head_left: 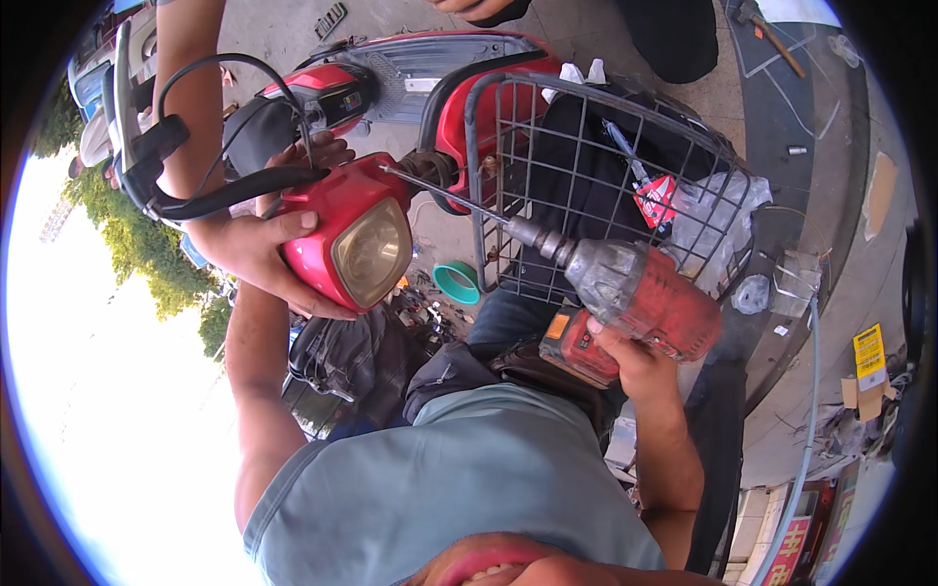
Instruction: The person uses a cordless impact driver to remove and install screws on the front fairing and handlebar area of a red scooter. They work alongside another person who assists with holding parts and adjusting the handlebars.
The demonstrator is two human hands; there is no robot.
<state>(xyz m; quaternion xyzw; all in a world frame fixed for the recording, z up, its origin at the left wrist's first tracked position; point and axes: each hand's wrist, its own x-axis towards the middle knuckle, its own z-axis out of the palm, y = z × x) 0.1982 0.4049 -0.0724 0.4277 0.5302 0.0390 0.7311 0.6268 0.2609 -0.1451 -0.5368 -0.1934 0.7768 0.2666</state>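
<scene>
My right hand (637, 363) is wrapped round the handle of a red and grey cordless drill (645, 293). Its long thin bit (445, 193) points left, the tip at the upper right edge of a red headlight housing (318, 244). Behind that housing, partly hidden under the black handlebar (239, 190), the fingers of my left hand (315, 153) curl against its upper edge. The housing's square lens (373, 254) faces toward me. Another person's hand (256, 256) reaches down from the upper left and grips the housing's left side, crossing over my left forearm.
A black wire basket (611, 103) holds dark cloth, plastic bags and a red packet (657, 200). The red scooter body (469, 107) lies beyond. A teal ring (456, 281) sits among debris. A hammer (772, 39) and yellow box (869, 354) are to the right.
</scene>
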